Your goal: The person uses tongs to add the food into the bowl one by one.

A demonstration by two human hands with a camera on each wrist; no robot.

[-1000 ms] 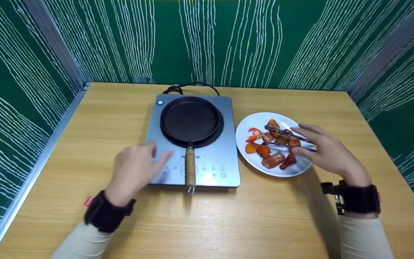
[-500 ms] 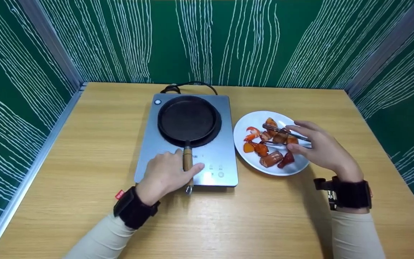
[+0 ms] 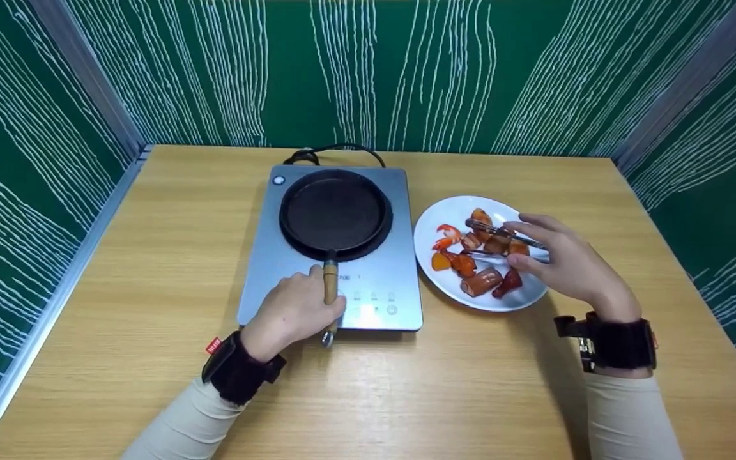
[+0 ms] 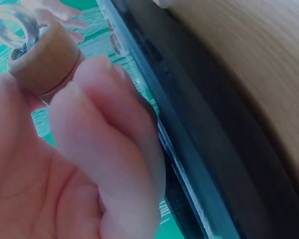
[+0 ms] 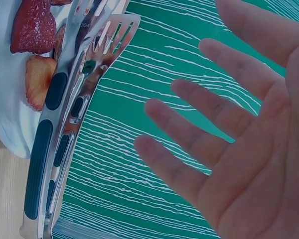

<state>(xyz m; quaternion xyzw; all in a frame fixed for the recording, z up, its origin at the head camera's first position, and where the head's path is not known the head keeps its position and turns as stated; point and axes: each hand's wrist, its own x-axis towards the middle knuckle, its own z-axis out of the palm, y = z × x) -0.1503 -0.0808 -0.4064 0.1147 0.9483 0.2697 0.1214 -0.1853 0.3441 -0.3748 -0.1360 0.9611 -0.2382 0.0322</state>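
Note:
My left hand (image 3: 294, 310) grips the wooden handle (image 3: 329, 284) of a black frying pan (image 3: 333, 211). In the left wrist view, curled fingers (image 4: 104, 134) wrap the handle, whose end (image 4: 45, 62) carries a metal ring. The pan sits flat on a silver induction cooktop (image 3: 266, 255). My right hand (image 3: 572, 265) hovers over the right side of a white plate (image 3: 429, 243). Metal tongs (image 3: 486, 227) lie across the food there. The right wrist view has the right hand (image 5: 229, 124) with its fingers spread, apart from the tongs with dark grip pads (image 5: 45, 149).
On the plate are several cooked-looking pieces, among them a sausage-like chunk (image 3: 482, 282), a dark red piece (image 3: 508, 282) and a red-and-white shrimp (image 3: 448, 237). A black cord (image 3: 342, 147) runs behind the cooktop. Green white-lined walls (image 3: 317, 76) enclose the wooden table (image 3: 368, 396).
My left hand has moved right from above the cooktop's left side and taken hold of the pan handle, which has swung slightly left. My right hand stays over the tongs.

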